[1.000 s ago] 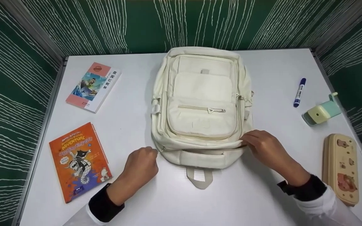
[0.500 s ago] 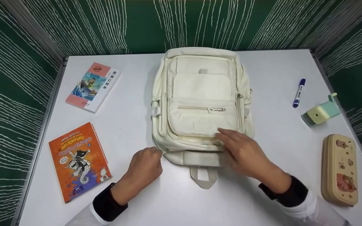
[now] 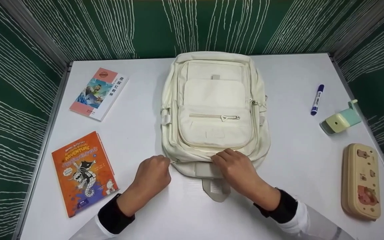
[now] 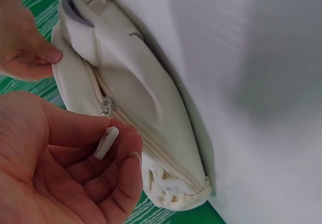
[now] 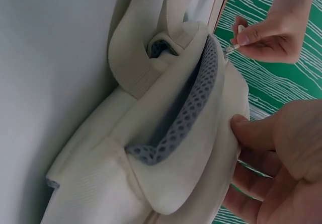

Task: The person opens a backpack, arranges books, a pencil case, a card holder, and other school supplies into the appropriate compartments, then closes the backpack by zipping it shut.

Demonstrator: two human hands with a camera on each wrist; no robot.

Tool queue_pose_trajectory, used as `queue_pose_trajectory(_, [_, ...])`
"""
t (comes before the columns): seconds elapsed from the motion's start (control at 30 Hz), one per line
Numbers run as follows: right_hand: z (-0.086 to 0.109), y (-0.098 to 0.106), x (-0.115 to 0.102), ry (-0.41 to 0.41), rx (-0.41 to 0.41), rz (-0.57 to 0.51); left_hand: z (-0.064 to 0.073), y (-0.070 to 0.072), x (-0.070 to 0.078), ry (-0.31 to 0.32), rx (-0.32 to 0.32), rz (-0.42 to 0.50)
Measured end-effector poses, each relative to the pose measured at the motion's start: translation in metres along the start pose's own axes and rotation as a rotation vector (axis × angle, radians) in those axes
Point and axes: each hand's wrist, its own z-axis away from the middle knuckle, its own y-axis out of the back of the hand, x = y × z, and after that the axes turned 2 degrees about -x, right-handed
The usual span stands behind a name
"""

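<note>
A cream backpack (image 3: 215, 96) lies on the white table, its top with the carry loop (image 3: 217, 196) toward me. My left hand (image 3: 153, 175) is at its lower-left corner. Between thumb and fingers it pinches a small white zipper pull (image 4: 106, 143), joined to the metal slider (image 4: 107, 104) in the left wrist view. My right hand (image 3: 240, 171) grips the bag's fabric near the middle of the top edge. In the right wrist view its thumb presses on the cream cloth, with the other fingers partly hidden behind. Grey mesh lining (image 5: 186, 108) shows beside a dark gap.
On the left lie a pink-and-white book (image 3: 98, 95) and an orange book (image 3: 85, 173). A blue-capped marker (image 3: 317, 100), a yellow-and-green pencil sharpener (image 3: 340, 120) and a beige pencil case (image 3: 362, 181) are on the right. Green walls with white streaks border the table.
My right hand has moved left from the bag's lower-right corner to the middle of its top edge and grips the fabric there. The left hand keeps hold of the zipper pull, almost still.
</note>
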Motion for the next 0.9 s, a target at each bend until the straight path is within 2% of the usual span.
queue_pose_trajectory(0.27, [0.007, 0.007, 0.004, 0.049, 0.009, -0.020, -0.014, 0.011, -0.020, 0.094, -0.065, -0.038])
queue_pose_trajectory(0.4, [0.009, 0.009, 0.005, 0.060, 0.016, -0.013, -0.025, 0.016, -0.032, 0.141, -0.132, -0.053])
queue_pose_trajectory(0.6, [0.010, 0.009, 0.007, 0.066, -0.004, -0.005, -0.050, 0.021, -0.051, 0.214, -0.255, -0.070])
queue_pose_trajectory(0.7, [0.010, 0.010, 0.008, 0.074, -0.007, -0.012, -0.064, 0.021, -0.059, 0.228, -0.302, -0.086])
queue_pose_trajectory(0.9, [0.009, 0.011, 0.011, 0.127, -0.027, -0.014, -0.091, 0.019, -0.075, 0.232, -0.321, -0.148])
